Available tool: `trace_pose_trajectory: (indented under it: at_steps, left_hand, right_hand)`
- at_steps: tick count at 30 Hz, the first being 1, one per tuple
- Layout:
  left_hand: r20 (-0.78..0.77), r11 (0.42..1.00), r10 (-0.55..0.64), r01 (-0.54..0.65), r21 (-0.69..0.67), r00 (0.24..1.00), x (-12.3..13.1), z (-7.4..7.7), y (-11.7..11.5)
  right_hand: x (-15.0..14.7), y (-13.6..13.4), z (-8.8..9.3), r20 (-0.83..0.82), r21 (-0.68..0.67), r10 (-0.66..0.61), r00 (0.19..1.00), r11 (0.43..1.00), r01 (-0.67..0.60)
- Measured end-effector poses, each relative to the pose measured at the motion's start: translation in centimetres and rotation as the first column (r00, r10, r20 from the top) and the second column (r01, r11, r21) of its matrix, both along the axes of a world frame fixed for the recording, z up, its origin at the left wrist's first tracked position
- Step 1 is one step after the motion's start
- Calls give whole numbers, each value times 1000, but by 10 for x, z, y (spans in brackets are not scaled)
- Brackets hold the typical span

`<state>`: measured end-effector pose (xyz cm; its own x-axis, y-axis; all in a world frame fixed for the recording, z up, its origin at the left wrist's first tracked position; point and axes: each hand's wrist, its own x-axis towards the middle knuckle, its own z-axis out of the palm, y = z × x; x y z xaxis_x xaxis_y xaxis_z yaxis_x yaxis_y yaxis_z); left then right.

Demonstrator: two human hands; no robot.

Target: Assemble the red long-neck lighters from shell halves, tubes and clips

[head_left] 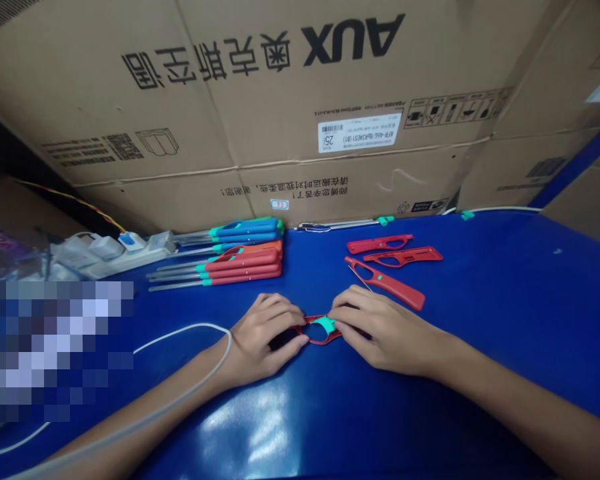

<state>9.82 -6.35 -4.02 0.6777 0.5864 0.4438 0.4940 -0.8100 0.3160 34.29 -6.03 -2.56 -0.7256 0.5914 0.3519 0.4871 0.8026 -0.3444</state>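
Between my hands, low over the blue table, is a red lighter casing [321, 341] with a green trigger piece [324, 325] set in its oval opening. My left hand [273, 330] pinches the casing's left end between thumb and fingers. On the other side my right hand [375, 327] grips the casing near the green piece, its fingers covering that end. Just beyond my right hand lie three loose red casing parts: one with a small green button [393, 283], an orange-red half [405, 255] and another red half [380, 244].
Finished-looking long-necked lighters, blue [250, 230] and red [245, 267], lie stacked at the back left. A power strip [130, 257] is beside them. Thin metal rods [340, 225] rest along the large cardboard box [280, 133]. A white cable [200, 393] loops over my left forearm.
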Motion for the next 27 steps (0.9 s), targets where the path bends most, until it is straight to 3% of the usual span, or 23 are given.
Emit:
trace_pose_trajectory:
  at_steps: [27]
  left_hand:
    - [0, 1000, -8, 8, -14, 1000, -1, -3, 1]
  right_hand:
    - [0, 3, -8, -5, 10, 19, 1000, 1000, -19]
